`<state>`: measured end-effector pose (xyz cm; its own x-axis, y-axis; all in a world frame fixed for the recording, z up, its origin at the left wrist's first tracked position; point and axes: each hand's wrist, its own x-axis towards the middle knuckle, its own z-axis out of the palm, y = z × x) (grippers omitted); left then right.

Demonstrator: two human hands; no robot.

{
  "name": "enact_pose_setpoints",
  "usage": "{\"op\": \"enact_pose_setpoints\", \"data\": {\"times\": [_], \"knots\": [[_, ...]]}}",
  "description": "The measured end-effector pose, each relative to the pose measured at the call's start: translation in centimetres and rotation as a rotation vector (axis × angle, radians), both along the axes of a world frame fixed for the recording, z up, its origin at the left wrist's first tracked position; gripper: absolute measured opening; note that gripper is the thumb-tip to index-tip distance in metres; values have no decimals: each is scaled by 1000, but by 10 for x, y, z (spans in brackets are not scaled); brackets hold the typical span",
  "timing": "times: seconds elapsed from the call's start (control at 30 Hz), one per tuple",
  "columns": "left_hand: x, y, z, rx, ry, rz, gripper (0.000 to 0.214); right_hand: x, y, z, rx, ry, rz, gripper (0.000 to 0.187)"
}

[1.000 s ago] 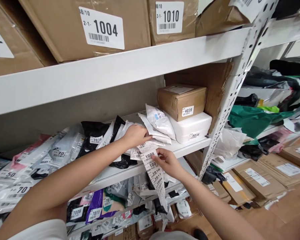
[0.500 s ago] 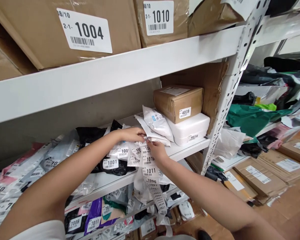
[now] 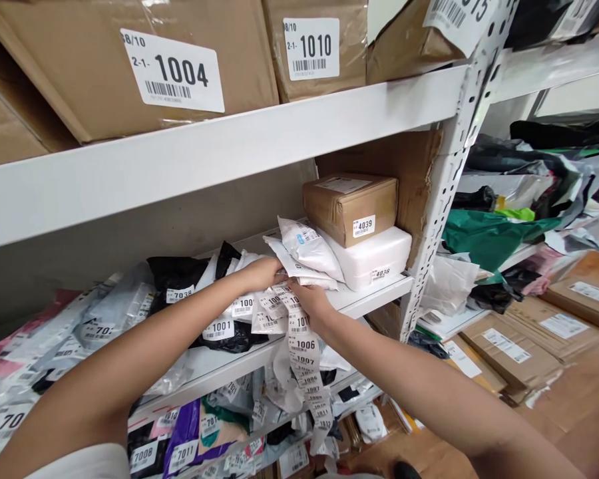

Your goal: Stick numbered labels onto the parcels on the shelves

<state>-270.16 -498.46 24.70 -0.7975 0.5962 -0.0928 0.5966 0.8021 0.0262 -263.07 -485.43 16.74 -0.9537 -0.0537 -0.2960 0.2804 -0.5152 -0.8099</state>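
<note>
My right hand (image 3: pixel 313 305) is closed at the upper part of a long strip of white numbered labels (image 3: pixel 305 362), which hangs down past the shelf edge. Close beside it, my left hand (image 3: pixel 262 273) has curled fingers at the near edge of the stacked white mailer bags (image 3: pixel 307 247). What those fingers hold is hidden. Below the hands lie small white labelled packets (image 3: pixel 269 309) and a black bag with a 1001 label (image 3: pixel 220 328).
To the right, a brown box labelled 4039 (image 3: pixel 352 207) rests on a white foam box (image 3: pixel 369 256). A perforated shelf post (image 3: pixel 436 219) stands beyond. Overhead runs a white shelf beam (image 3: pixel 219 156) bearing cartons. Bagged parcels (image 3: pixel 100 326) crowd the left.
The view has shifted slightly, so the shelf contents sit a little further left. The label strip's folds hang differently, showing 1006 clearly. Both hands stay close together by the white mailer bags.
</note>
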Motion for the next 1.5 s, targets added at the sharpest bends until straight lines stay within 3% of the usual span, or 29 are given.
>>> {"op": "enact_pose_setpoints", "data": {"times": [0.1, 0.2, 0.37, 0.47, 0.53, 0.6, 0.7, 0.8, 0.97, 1.1, 1.37, 1.5], "knots": [[5, 1, -2, -43, 27, 3, 31, 13, 10, 9, -73, -59, 140, 11], [11, 2, -4, -60, 68, 15, 38, 33, 26, 5, 13, 4, 241, 21], [25, 9, 3, 85, 271, -27, 40, 62, 53, -19, 232, 431, 248, 38], [29, 18, 13, 194, 132, -164, 31, 59, 64, -24, 198, 554, 188, 33], [29, 25, 18, 238, -87, -206, 36, 49, 67, -23, 118, 523, 188, 31], [25, 30, 21, 276, -269, -110, 34, 35, 66, -21, 97, 477, 181, 33], [17, 34, 18, 400, -421, 48, 28, 15, 58, -23, 167, 395, 97, 34], [10, 33, 12, 476, -516, 67, 27, -2, 51, -25, 174, 282, 24, 35], [8, 35, -2, 402, -337, 51, 37, -10, 47, -17, 62, 128, -41, 29], [11, 39, -9, 324, -188, 79, 42, -2, 50, -13, -15, 76, 52, 17], [2, 42, -7, 451, -529, 120, 36, 5, 52, -12, -46, 44, 42, 6], [7, 44, -9, 449, -470, 111, 40, 2, 54, -17, 10, 50, 49, 13]]}}
